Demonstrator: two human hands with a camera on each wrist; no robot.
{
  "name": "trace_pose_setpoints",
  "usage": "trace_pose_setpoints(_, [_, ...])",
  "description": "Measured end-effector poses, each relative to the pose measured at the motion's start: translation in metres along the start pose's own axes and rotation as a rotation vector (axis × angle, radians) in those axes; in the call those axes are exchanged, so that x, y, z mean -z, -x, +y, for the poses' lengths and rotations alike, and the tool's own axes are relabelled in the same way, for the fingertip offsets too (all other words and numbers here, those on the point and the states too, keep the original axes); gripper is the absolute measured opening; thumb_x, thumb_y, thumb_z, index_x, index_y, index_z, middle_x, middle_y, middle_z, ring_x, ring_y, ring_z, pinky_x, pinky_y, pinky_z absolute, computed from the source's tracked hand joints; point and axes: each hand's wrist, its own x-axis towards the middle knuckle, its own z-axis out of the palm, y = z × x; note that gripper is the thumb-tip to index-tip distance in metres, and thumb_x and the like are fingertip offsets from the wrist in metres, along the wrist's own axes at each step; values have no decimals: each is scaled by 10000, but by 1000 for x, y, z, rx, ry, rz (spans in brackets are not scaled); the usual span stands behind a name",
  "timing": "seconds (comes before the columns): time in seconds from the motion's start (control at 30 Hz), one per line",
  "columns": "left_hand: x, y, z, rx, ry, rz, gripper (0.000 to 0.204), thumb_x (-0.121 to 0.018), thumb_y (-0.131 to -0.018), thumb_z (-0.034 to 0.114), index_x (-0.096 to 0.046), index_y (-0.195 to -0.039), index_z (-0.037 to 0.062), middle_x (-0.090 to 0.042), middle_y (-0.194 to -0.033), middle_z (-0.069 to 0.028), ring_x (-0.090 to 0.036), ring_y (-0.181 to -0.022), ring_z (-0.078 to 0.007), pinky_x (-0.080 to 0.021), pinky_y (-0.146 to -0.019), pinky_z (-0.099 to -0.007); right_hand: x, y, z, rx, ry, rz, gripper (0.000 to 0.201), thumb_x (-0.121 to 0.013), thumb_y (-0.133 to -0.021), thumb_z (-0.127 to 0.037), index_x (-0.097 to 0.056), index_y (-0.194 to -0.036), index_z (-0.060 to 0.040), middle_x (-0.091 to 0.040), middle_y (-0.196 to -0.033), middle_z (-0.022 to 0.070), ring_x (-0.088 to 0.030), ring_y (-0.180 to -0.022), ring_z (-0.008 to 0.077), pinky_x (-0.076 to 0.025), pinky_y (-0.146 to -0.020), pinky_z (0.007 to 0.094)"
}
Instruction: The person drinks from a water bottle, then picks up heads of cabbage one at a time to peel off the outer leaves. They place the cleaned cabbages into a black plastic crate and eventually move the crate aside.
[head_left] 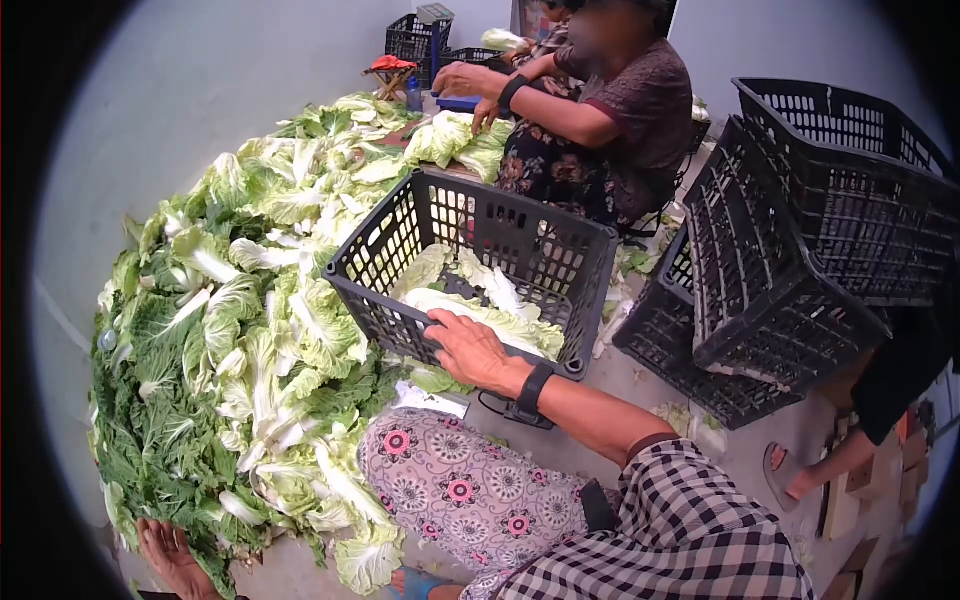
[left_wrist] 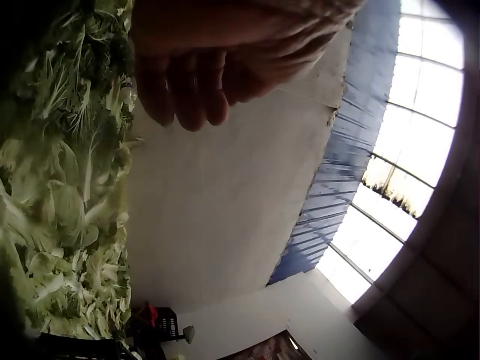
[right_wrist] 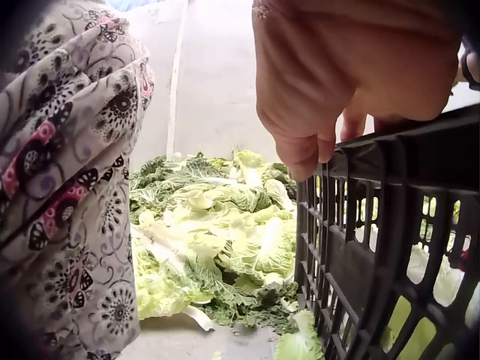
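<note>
A big heap of cabbage leaves (head_left: 240, 330) covers the floor on the left. Just beside its right edge sits a black crate (head_left: 480, 265), partly filled with trimmed cabbage (head_left: 480, 305). The right hand (head_left: 470, 350) clasps the crate's near rim, fingers hooked over the edge. To shift the crate cleanly, I would keep that hold near the rim's middle and pull level, so it does not tip. The left hand (left_wrist: 202, 75) hangs off the heap, fingers loosely curled, holding nothing.
</note>
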Motion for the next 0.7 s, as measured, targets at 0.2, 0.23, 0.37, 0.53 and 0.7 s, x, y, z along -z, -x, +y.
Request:
trace_pose_setpoints(0.2, [61, -39, -32, 92, 107, -23, 432, -537, -924, 284, -440, -1306, 107, -538, -1154, -15, -511, -1010, -118, -418, -885, -271, -6, 2, -10, 60, 204, 140, 211, -592, -739, -123, -585, -946, -81, -432, -1225, 103, -458, -1045, 258, -388, -819, 382])
trace_pose_setpoints(0.23, [60, -37, -32, 87, 109, -5, 440, -544, -920, 278, -436, -1312, 110, -540, -1150, -12, -517, -993, -116, -426, -872, -266, -6, 3, -10, 82, 210, 157, 212, -594, -736, -122, -586, -944, -80, -435, -1225, 110, -452, -1055, 261, -383, -822, 387])
trace_pose_setpoints(0.37, [63, -32, -20, 73, 58, -1, 448, -551, -913, 271, -437, -1313, 105, -540, -1153, -10, -523, -980, -112, -431, -862, -259, -4, 0, -13, 35, 159, 74, 315, -642, -703, -123, -588, -1011, -87, -404, -1278, 153, -395, -1179, 307, -331, -943, 434])
trace_pose_setpoints(0.53, [83, -23, 0, 4, 20, 22, 428, -532, -925, 270, -445, -1308, 102, -561, -1142, -5, -536, -990, -108, -435, -859, -261, -13, -20, -35, 111, 169, 85, 330, -632, -711, -138, -581, -1030, -74, -413, -1270, 186, -357, -1211, 336, -295, -960, 453])
trace_pose_setpoints(0.7, [98, 14, 39, -22, -57, 119, 400, -516, -935, 242, -451, -1296, 81, -579, -1107, -16, -552, -988, -118, -447, -861, -270, -32, -60, -67, 266, -122, -150, 277, -609, -736, -122, -583, -1004, -56, -521, -1080, 112, -420, -1138, 295, -333, -936, 437])
